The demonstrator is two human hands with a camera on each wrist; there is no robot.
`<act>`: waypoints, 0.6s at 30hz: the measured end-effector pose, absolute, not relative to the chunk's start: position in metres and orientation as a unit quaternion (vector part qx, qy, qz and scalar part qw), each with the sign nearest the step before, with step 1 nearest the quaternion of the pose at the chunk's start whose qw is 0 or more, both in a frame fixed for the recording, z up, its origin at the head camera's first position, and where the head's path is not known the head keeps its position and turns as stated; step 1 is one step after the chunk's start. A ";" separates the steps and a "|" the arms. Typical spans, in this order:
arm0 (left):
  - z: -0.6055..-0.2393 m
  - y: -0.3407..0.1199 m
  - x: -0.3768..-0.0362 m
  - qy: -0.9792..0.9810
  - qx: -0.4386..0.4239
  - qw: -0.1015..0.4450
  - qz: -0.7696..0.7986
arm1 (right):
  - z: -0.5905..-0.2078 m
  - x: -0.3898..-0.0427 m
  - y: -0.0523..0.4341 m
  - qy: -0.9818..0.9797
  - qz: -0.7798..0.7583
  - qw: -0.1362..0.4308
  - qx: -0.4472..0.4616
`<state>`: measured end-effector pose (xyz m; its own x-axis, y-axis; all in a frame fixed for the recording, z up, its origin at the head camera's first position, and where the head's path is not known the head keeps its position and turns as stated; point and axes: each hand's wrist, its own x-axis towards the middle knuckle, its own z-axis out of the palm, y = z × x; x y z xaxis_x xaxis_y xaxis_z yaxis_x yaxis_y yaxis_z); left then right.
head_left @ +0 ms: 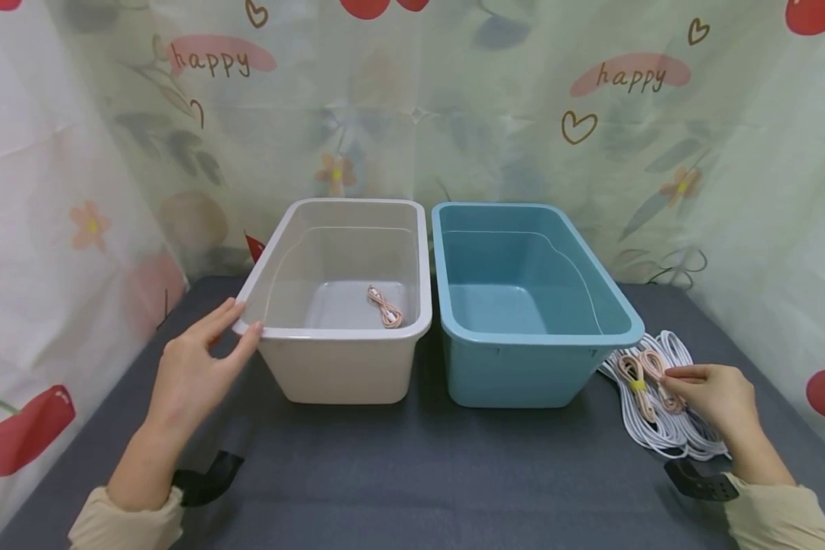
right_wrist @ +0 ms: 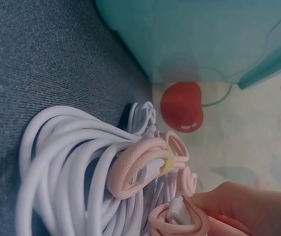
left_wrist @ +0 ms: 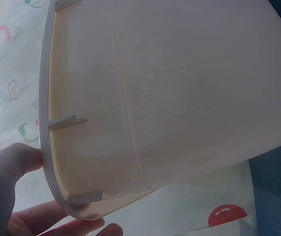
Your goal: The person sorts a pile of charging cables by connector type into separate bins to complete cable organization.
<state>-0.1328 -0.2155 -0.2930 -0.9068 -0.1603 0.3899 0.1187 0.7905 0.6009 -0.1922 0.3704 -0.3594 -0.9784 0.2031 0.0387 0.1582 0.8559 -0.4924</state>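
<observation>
My left hand (head_left: 195,370) holds the near left corner of a beige plastic bin (head_left: 344,370), thumb and fingers at its rim. Up close in the left wrist view, the fingers (left_wrist: 40,219) lie round the rim's corner. Inside that bin is a coiled pink cable (head_left: 386,308). At the right, my right hand (head_left: 718,397) pinches a second coiled pink cable (right_wrist: 162,223) with a white plug. Beside it lies another pink coil with a yellow tie (right_wrist: 167,160). Both are over a pile of looped white cable (right_wrist: 67,147).
A blue bin (head_left: 512,374) stands right of the beige one, close to the white cable pile. Under everything is a dark grey cloth (head_left: 412,481). A patterned curtain (head_left: 412,130) hangs behind and at both sides. Black straps (head_left: 209,480) are at the wrists.
</observation>
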 end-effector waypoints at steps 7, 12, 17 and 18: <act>-0.294 -0.215 -0.132 -0.919 0.004 0.225 -0.324 | -0.359 -0.191 0.369 -0.951 0.274 0.040 -0.140; -0.294 -0.215 -0.133 -0.920 0.005 0.226 -0.322 | -0.358 -0.191 0.369 -0.944 0.288 0.035 -0.159; -0.294 -0.215 -0.132 -0.919 0.004 0.224 -0.324 | -0.356 -0.191 0.370 -0.941 0.296 0.041 -0.158; -0.294 -0.215 -0.132 -0.919 0.005 0.224 -0.325 | -0.355 -0.191 0.370 -0.941 0.297 0.042 -0.158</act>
